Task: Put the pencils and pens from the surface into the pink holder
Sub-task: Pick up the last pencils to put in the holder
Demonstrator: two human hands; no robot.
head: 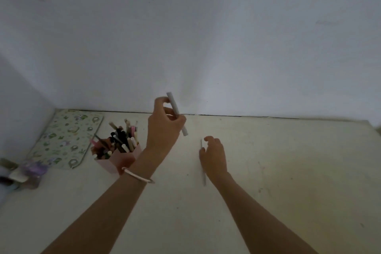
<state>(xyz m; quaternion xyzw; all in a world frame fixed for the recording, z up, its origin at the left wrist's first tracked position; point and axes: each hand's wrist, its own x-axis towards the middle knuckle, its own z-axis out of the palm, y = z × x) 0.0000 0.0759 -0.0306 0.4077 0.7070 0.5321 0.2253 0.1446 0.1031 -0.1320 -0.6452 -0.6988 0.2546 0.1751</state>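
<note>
The pink holder (121,160) stands left of centre on the pale surface, packed with several pens and pencils sticking up. My left hand (164,128) is raised to its right, fingers closed around a white pen (176,112) held tilted, upper end toward the wall. My right hand (213,155) rests low on the surface over a thin white pen (204,177) that lies lengthwise beneath it. The fingers curl around that pen; whether they grip it is unclear.
A floral green mat (68,140) lies in the back left corner by the wall. A blurry purple and white bundle (22,173) sits at the left edge. The white wall (206,37) rises right behind the surface.
</note>
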